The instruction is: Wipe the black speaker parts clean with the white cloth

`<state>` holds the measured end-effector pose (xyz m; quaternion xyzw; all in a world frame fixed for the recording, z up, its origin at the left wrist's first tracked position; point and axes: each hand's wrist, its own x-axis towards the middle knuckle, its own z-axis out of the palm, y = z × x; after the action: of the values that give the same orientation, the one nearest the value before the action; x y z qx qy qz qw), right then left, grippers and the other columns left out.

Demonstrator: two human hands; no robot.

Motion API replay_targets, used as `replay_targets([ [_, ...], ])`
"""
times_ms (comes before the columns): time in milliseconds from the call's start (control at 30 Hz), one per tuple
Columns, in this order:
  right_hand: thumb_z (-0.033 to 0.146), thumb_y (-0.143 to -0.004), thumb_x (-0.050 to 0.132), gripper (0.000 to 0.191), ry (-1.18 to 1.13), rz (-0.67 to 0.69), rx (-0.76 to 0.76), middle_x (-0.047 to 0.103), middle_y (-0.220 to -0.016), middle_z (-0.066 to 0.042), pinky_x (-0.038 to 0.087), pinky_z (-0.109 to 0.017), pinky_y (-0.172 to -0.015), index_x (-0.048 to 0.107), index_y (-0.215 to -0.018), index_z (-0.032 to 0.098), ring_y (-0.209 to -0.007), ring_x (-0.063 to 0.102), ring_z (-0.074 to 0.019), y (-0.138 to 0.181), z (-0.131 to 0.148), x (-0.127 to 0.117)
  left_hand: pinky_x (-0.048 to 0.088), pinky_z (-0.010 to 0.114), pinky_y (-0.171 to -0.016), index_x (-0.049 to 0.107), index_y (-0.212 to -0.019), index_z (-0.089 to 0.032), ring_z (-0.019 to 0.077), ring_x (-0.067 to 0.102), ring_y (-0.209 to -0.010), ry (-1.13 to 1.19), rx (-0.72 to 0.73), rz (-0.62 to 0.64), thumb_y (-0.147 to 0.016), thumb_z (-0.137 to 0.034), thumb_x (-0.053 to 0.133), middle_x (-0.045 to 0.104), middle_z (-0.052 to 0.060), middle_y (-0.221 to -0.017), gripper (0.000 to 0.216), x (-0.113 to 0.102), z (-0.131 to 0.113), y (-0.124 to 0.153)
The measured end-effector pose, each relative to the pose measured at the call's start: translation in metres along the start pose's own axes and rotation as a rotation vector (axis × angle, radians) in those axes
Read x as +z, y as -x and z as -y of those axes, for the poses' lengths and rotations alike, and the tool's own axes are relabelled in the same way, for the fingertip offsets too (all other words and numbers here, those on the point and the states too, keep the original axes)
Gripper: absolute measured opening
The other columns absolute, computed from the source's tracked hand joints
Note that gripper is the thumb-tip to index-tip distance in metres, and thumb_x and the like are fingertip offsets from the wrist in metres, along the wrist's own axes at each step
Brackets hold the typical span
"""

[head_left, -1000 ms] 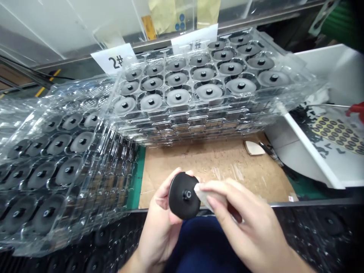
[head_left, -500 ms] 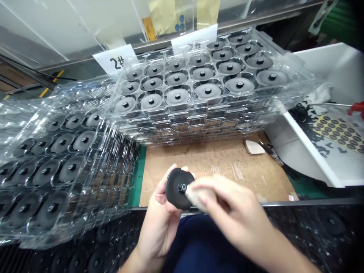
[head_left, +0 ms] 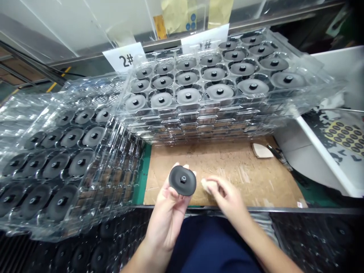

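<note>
A black disc with a raised centre stud (head_left: 182,185) rests in my left hand (head_left: 170,204), which grips it by the rim with the stud side up. To its right, my right hand (head_left: 224,193) is closed on a small white cloth or pad (head_left: 207,185), apart from the disc. Both hands are above the near edge of the cardboard sheet (head_left: 227,151). Beyond them stands a stack of clear plastic trays (head_left: 199,115) whose top tray holds rows of similar black discs (head_left: 187,95).
At left is another stack of clear trays (head_left: 108,167) with more discs. A white bin (head_left: 321,151) at right holds a yellow sheet of round stickers (head_left: 344,134) and scraps. A pale wedge-shaped piece (head_left: 262,151) and a black-handled tool (head_left: 280,156) lie beside it.
My right hand with the white piece has drawn away from the disc to the right. The disc now shows fully, turned flatter in my left hand. The camera view has shifted slightly.
</note>
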<state>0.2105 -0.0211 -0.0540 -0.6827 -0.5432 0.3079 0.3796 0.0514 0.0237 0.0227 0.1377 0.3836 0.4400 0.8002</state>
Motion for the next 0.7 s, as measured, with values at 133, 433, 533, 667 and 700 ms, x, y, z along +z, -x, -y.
replay_targets([
  [133, 0.024, -0.084, 0.05, 0.015, -0.028, 0.064, -0.021, 0.068, -0.081, -0.002, 0.05, -0.028, -0.069, 0.065, -0.086, 0.021, -0.076, 0.063, -0.0163, 0.009, 0.005, 0.001, 0.035, 0.042, -0.104, 0.044, -0.127, -0.031, 0.0255, 0.047, -0.119, -0.009, -0.012, 0.029, -0.074, -0.03, 0.062, 0.055, 0.006, -0.127, 0.055, -0.003, 0.0, -0.002],
  [433, 0.012, -0.087, 0.045, 0.026, -0.179, 0.141, -0.367, 0.062, -0.098, -0.002, 0.046, -0.022, -0.081, 0.056, -0.109, 0.02, -0.09, 0.057, -0.0111, -0.01, 0.113, -0.037, 0.045, 0.033, -0.094, 0.045, -0.127, -0.026, 0.0226, 0.055, -0.11, -0.088, -0.043, 0.063, -0.079, -0.025, 0.057, 0.061, 0.008, -0.118, 0.049, -0.004, 0.008, 0.004],
  [533, 0.012, -0.087, 0.045, 0.022, -0.127, 0.324, -0.312, 0.061, -0.088, 0.001, 0.046, -0.019, -0.073, 0.06, -0.1, 0.022, -0.081, 0.057, -0.0091, -0.013, 0.121, -0.037, 0.047, 0.032, -0.091, 0.048, -0.124, -0.026, 0.0225, 0.057, -0.106, -0.131, -0.017, 0.017, -0.077, -0.02, 0.059, 0.062, 0.007, -0.116, 0.048, -0.004, 0.006, 0.004],
  [667, 0.012, -0.087, 0.044, 0.025, -0.156, 0.105, -0.39, 0.061, -0.091, -0.005, 0.046, -0.023, -0.078, 0.057, -0.108, 0.015, -0.084, 0.057, -0.0121, -0.014, 0.121, -0.035, 0.045, 0.03, -0.093, 0.056, -0.116, -0.023, 0.0222, 0.057, -0.107, -0.091, -0.082, 0.062, -0.074, -0.023, 0.064, 0.066, 0.006, -0.108, 0.043, 0.003, 0.002, 0.006],
  [700, 0.012, -0.087, 0.044, 0.026, -0.186, 0.109, -0.416, 0.061, -0.092, -0.005, 0.046, -0.022, -0.079, 0.056, -0.11, 0.013, -0.085, 0.057, -0.0121, -0.012, 0.12, -0.037, 0.045, 0.029, -0.093, 0.057, -0.114, -0.023, 0.0214, 0.057, -0.107, -0.071, -0.112, 0.085, -0.073, -0.022, 0.066, 0.066, 0.005, -0.108, 0.043, 0.004, 0.001, 0.007],
])
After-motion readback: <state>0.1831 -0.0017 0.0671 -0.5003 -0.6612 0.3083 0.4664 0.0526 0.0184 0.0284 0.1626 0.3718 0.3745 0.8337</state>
